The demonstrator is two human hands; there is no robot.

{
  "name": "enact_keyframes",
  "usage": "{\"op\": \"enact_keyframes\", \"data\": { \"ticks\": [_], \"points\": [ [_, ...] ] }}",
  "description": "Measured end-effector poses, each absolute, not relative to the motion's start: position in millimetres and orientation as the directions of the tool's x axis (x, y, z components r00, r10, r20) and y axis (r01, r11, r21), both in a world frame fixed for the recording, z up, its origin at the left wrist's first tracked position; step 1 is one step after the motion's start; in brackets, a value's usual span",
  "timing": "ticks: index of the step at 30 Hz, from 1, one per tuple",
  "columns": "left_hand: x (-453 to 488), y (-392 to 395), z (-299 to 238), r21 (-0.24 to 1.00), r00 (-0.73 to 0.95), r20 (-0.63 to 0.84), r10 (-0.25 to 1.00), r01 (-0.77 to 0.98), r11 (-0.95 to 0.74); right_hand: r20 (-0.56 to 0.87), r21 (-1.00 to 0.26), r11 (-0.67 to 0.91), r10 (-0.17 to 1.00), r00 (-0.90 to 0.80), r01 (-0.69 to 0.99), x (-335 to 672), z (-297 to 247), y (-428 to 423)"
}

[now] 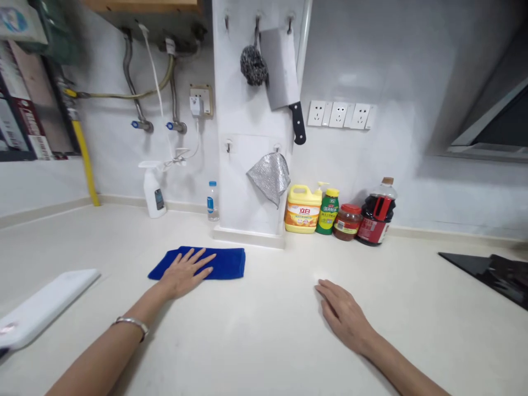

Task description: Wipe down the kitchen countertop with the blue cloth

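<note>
A folded blue cloth (226, 265) lies flat on the pale countertop (256, 330), left of the middle. My left hand (186, 275) rests on it with the fingers spread, and a silver bangle circles that wrist. To the right, my right hand (342, 313) lies on the bare counter surface, palm down with the fingers stretched out and close together. It holds nothing that I can see. Part of the cloth is covered by my left hand.
Against the wall stand a white spray bottle (153, 191), a water bottle (212, 202), a yellow detergent jug (302, 212), a green bottle (329, 213), a red-lidded jar (347, 223) and a dark sauce bottle (376, 214). A cleaver (281, 71) hangs above. A white board (49, 305) lies left.
</note>
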State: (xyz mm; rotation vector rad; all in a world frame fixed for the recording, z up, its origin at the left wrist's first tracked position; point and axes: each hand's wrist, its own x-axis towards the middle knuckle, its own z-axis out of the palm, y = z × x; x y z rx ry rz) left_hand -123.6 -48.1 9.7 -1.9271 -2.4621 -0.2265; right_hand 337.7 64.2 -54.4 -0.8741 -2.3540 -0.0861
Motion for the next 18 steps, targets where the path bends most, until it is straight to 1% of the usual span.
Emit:
{"op": "enact_keyframes", "data": {
  "ticks": [5, 9, 14, 18],
  "points": [
    [-155, -11, 7, 0.066, -0.256, 0.098, 0.962, 0.966, 0.251, 0.587, -0.16, 0.795, 0.553, -0.591, 0.585, 345, -53, 65],
    [-163, 0, 5, 0.031, -0.26, 0.1, 0.96, 0.966, 0.258, 0.582, -0.171, 0.803, 0.55, -0.599, 0.571, 346, -49, 65],
    [-144, -17, 7, 0.006, -0.312, 0.094, 0.946, 0.95, 0.312, 0.584, -0.21, 0.812, 0.551, -0.596, 0.544, 345, -48, 66],
    [-109, -48, 9, -0.023, -0.293, 0.091, 0.952, 0.955, 0.296, 0.604, -0.232, 0.822, 0.542, -0.585, 0.521, 345, -49, 72]
  ]
}}
